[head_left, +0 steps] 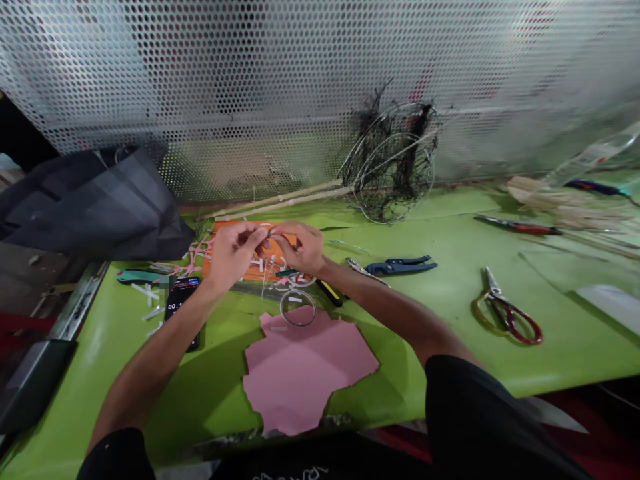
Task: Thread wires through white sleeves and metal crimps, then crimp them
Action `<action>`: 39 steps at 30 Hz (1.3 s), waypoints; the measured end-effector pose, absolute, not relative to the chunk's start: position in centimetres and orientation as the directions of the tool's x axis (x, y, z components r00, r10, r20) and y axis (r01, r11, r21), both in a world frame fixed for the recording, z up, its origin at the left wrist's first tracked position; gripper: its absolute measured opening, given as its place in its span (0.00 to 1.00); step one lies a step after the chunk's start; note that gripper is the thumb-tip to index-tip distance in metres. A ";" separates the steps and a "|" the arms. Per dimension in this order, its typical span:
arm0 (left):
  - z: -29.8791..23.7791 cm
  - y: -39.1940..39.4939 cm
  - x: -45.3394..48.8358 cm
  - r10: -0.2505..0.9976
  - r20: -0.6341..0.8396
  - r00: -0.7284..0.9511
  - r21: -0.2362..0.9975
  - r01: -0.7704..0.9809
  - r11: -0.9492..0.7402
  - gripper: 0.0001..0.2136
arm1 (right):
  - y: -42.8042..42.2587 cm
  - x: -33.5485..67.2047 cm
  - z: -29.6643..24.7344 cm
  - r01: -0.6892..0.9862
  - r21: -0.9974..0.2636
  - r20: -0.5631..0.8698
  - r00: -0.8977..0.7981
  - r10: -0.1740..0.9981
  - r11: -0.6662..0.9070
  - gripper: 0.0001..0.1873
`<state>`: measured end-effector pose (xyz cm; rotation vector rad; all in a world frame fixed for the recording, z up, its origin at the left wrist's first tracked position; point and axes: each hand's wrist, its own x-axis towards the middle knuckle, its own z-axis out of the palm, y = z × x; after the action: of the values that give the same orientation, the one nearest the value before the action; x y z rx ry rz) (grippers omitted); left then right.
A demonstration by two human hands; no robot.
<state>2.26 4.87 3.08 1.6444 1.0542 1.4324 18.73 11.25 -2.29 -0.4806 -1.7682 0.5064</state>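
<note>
My left hand (239, 248) and my right hand (303, 247) meet above an orange sheet (215, 257), with thumbs and fingertips pinched close together. Whatever lies between the fingertips is too small to make out. White strips and scraps lie on the orange sheet. Just below the hands, a clear ring (299, 325) overlaps the top of a pink paper piece (310, 373) with uneven edges. A yellow and black handle (329, 293) shows beside my right wrist, its other end hidden.
Around the green table (400, 360) lie a phone (183, 300), a green cutter (143, 276), blue-handled pliers (403, 265), scissors (500, 310) and red-handled pliers (520, 227). A black wire-and-net bundle (395, 163) leans against the perforated metal panel (250, 87). A dark bag (100, 207) sits left.
</note>
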 end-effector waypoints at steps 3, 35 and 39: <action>3.1 5.1 1.9 0.898 0.434 0.071 0.880 0.180 -0.439 0.13 | 11.4 18.6 -2.6 0.027 -0.650 0.732 -0.248 0.635 0.759 0.11; 3.6 4.1 -0.6 0.248 0.797 0.551 -0.167 0.596 -0.786 0.10 | 9.1 20.6 2.1 -0.326 -0.924 0.145 -0.781 0.608 -0.198 0.16; 3.5 4.1 -0.4 0.259 0.827 0.499 -0.132 0.621 -0.773 0.08 | 8.1 20.6 2.6 -0.374 -0.923 0.228 -0.725 0.650 -0.094 0.15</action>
<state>-0.45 4.07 3.54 3.0646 0.9568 1.5570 20.57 8.14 2.62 -0.3107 -1.4873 1.8893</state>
